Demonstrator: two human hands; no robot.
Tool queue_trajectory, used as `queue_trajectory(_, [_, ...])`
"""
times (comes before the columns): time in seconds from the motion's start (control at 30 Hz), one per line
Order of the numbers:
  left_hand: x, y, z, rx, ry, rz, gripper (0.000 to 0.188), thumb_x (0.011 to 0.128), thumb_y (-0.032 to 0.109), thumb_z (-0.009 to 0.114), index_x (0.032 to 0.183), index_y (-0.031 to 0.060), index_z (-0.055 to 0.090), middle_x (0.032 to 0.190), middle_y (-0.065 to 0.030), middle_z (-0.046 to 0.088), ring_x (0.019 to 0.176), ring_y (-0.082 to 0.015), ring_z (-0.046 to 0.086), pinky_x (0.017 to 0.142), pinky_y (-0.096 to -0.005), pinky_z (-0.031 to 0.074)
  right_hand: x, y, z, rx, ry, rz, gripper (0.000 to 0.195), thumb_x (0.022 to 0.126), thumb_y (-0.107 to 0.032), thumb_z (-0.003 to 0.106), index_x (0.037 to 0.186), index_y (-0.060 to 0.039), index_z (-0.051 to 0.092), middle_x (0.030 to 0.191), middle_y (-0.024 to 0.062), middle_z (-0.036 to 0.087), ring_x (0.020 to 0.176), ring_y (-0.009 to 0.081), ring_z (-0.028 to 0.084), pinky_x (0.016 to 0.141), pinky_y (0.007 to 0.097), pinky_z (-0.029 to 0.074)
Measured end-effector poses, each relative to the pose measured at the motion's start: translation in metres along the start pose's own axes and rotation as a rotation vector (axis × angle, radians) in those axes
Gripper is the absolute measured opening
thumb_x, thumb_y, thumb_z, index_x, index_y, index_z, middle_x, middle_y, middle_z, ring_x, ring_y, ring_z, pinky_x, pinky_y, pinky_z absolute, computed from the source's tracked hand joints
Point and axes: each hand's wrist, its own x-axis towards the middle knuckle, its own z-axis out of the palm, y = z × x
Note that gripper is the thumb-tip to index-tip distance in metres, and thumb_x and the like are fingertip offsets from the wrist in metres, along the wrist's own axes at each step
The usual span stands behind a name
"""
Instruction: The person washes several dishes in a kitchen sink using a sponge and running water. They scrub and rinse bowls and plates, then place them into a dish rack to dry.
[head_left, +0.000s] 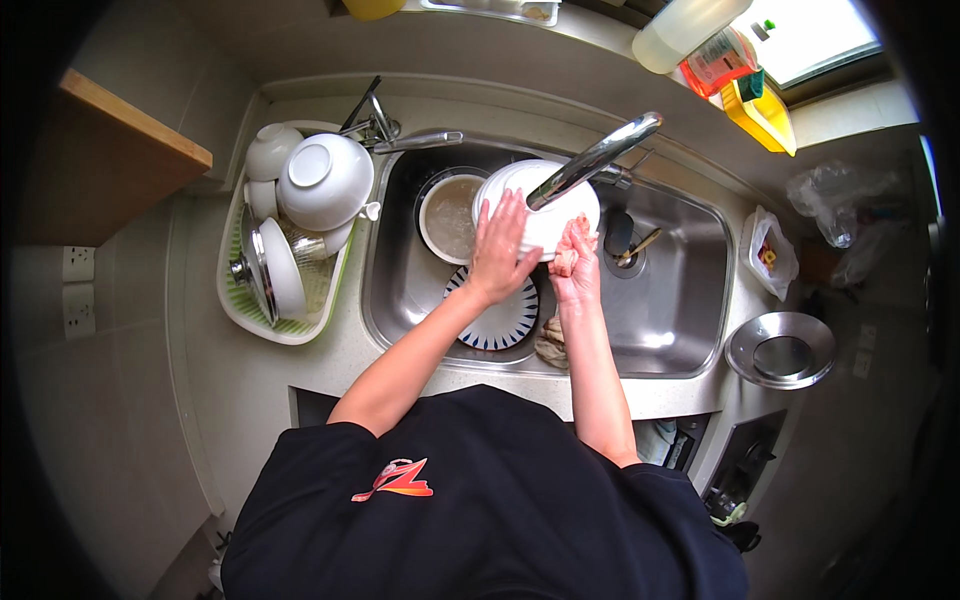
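White plates, seemingly stacked (536, 180), are under the chrome faucet (596, 157) over the sink's divider. My left hand (499, 251) lies flat on the top plate with its fingers spread. A crumpled pink cloth (568, 255) is bunched in my right hand (579, 281), against the plate's right edge. Left of the plates, a white-rimmed bowl or pot of cloudy water (452, 217) stands in the left basin. Below my left hand sits a plate with a blue-patterned rim (499, 322). A wadded brownish cloth (553, 343) rests on the divider near the front edge.
A dish rack (322, 326) with white bowls and a glass lid stands left of the sink. The right basin (675, 262) has a drain with a small brush (645, 244) by it. Right of it are a lined waste container (772, 251) and a metal bowl (780, 350).
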Motion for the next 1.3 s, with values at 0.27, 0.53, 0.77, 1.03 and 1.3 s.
queue_trajectory(0.27, [0.030, -0.033, -0.008, 0.008, -0.376, 0.173, 0.057, 0.092, 0.029, 0.051, 0.141, 0.0052, 0.036, 0.137, -0.0205, 0.044, 0.132, -0.0361, 0.036, 0.113, -0.0520, 0.020, -0.031, 0.005, 0.002, -0.139, -0.087, 0.181, 0.035, 0.085, 0.000, 0.064, 0.118, -0.0049, 0.052, 0.098, 0.0030, 0.063, 0.082, 0.0091, 0.063, 0.061, 0.0173, 0.050])
queue_trajectory(0.53, [0.060, -0.087, 0.008, -0.378, -0.415, -0.436, 0.052, 0.096, 0.037, 0.043, 0.137, 0.0056, 0.044, 0.141, -0.0183, 0.043, 0.133, -0.0321, 0.037, 0.112, -0.0398, 0.026, -0.054, -0.005, 0.038, -0.236, -0.077, 0.095, 0.032, 0.085, -0.005, 0.066, 0.114, -0.0072, 0.054, 0.084, 0.0016, 0.064, 0.065, 0.0054, 0.061, 0.039, 0.0173, 0.036])
queue_trajectory(0.77, [-0.001, -0.016, 0.011, -0.037, -0.265, -0.007, 0.062, 0.093, 0.035, 0.049, 0.138, -0.0060, 0.036, 0.143, -0.0251, 0.036, 0.137, -0.0365, 0.029, 0.115, -0.0436, 0.016, -0.025, 0.002, 0.026, -0.156, -0.009, -0.042, 0.034, 0.085, 0.000, 0.063, 0.117, -0.0058, 0.053, 0.092, 0.0030, 0.065, 0.073, 0.0067, 0.063, 0.047, 0.0175, 0.044])
queue_trajectory(1.03, [0.002, -0.039, -0.004, -0.143, -0.185, -0.115, 0.056, 0.095, 0.031, 0.045, 0.143, 0.0027, 0.035, 0.145, -0.0228, 0.036, 0.137, -0.0340, 0.032, 0.112, -0.0442, 0.025, -0.056, -0.001, 0.031, -0.268, -0.075, 0.036, 0.032, 0.085, 0.001, 0.064, 0.115, -0.0023, 0.054, 0.090, 0.0060, 0.065, 0.069, 0.0096, 0.062, 0.049, 0.0173, 0.045])
queue_trajectory(1.3, [-0.011, -0.090, 0.053, -0.718, -0.095, -0.912, 0.066, 0.098, 0.047, 0.037, 0.142, -0.0018, 0.034, 0.143, -0.0225, 0.038, 0.136, -0.0313, 0.034, 0.110, -0.0338, 0.027, -0.062, 0.006, 0.051, -0.475, -0.112, -0.030, 0.028, 0.085, -0.002, 0.066, 0.111, -0.0001, 0.056, 0.085, 0.0042, 0.064, 0.060, 0.0068, 0.056, 0.043, 0.0178, 0.038])
